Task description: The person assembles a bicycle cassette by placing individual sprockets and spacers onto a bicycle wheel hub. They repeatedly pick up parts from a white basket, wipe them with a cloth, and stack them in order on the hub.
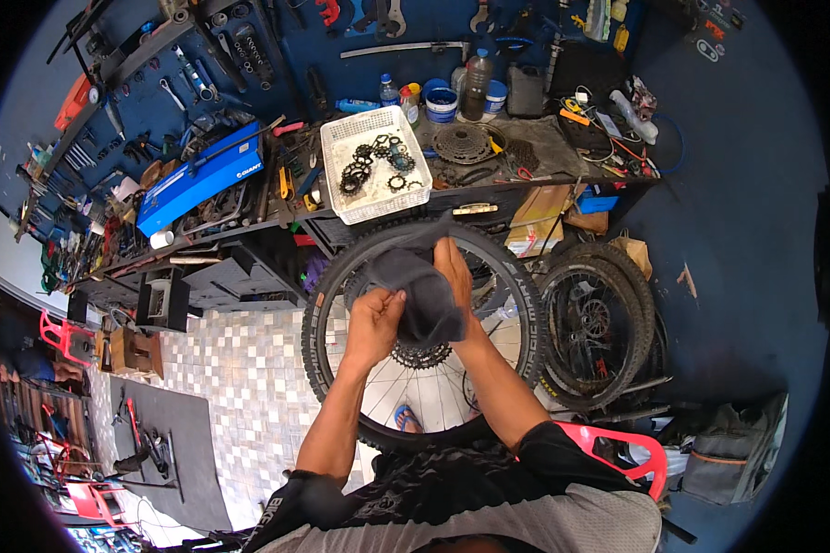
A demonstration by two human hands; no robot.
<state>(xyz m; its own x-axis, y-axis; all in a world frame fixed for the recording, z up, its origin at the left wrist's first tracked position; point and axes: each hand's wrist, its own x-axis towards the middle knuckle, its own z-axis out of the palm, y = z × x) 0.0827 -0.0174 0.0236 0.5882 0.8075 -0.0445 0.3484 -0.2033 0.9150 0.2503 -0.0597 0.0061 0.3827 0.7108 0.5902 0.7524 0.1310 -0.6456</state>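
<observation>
Pinched between thumb and fingers of the left hand (375,324), a dark grey cloth (417,288) bunches over the bicycle wheel (313,348), partly covering its cassette (421,357); the right hand (454,276) lies along the cloth's right edge, though I can't tell whether it grips.

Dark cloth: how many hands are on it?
2: the left hand pinches the cloth on its left side; the right hand lies along its right side, possibly partly hidden.
</observation>
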